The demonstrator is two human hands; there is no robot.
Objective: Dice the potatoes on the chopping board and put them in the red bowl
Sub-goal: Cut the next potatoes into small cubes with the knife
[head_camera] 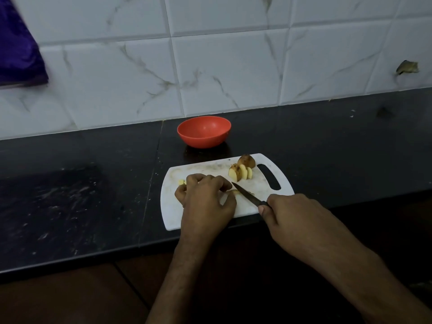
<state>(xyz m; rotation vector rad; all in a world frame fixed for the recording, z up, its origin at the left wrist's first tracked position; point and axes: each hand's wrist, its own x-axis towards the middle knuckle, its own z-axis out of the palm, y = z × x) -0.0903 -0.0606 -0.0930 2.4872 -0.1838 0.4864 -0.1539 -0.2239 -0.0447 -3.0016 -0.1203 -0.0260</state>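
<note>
A white chopping board (264, 183) lies on the black counter. My left hand (205, 197) curls its fingers over potato pieces at the board's left half, mostly hiding them. A small diced bit (181, 182) shows beside my fingers. My right hand (292, 216) grips the handle of a dark knife (245, 194), whose tip points at the piece under my left hand. Sliced potato (240, 172) and a potato half with skin (246, 161) sit near the board's handle slot. The red bowl (203, 131) stands behind the board and looks empty.
The black counter (81, 195) runs left and right, with its front edge just below the board. A white tiled wall (210, 66) rises close behind the bowl. A purple cloth (18, 50) hangs at the top left.
</note>
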